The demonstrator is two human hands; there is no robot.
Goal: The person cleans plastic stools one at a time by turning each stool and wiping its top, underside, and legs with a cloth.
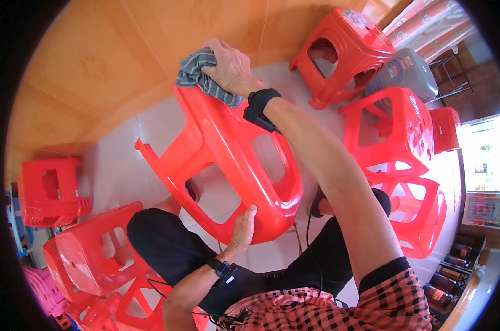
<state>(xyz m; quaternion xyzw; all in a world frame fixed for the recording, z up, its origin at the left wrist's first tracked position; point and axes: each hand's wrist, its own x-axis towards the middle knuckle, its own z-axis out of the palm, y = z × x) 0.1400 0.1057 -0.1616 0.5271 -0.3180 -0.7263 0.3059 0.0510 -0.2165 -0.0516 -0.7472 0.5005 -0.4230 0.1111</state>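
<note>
A red plastic stool (219, 146) is tilted on its side in front of my lap, its legs pointing up and to the left. My left hand (242, 229) grips the stool near its seat edge, thumb on the outer face. At the far end of a leg, my right hand (230, 67) presses a grey checked cloth (196, 67) against the red plastic. The cloth is bunched under the fingers and hangs partly over the leg. Part of that leg is hidden by the cloth and hand.
More red stools stand around me: one (90, 251) at lower left, a stack (50, 190) farther left, others (402, 127) on the right. A grey stool (410, 74) is at upper right. Bottles (446, 281) stand at lower right. An orange tiled wall (101, 71) rises ahead.
</note>
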